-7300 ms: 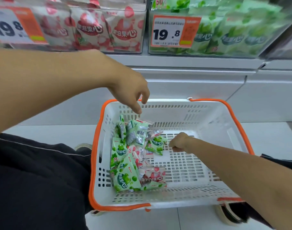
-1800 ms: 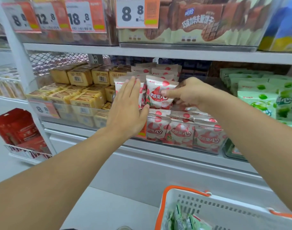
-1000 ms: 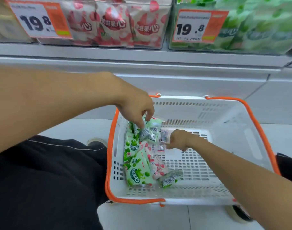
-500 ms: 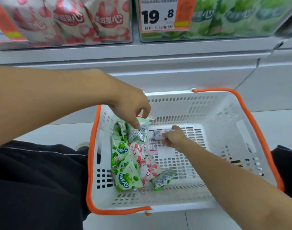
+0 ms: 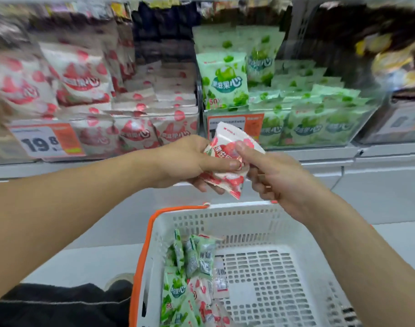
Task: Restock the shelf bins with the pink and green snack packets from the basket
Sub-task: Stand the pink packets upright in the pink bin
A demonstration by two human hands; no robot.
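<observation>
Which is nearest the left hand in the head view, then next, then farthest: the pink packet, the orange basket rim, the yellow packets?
1. Pink packet: gripped by the left hand.
2. Orange basket rim: below, nearer the viewer.
3. Yellow packets: upper right shelf.

I see shop aisle: shelf bins (image 5: 315, 128) of packaged snacks beyond my fingers, orange price tag (image 5: 46, 142) on bin front, shopping basket (image 5: 284, 223) below them.

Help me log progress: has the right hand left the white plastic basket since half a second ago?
Yes. The right hand has risen out of the white plastic basket with the orange rim, now above its far rim, gripping a pink snack packet with the left hand.
</observation>
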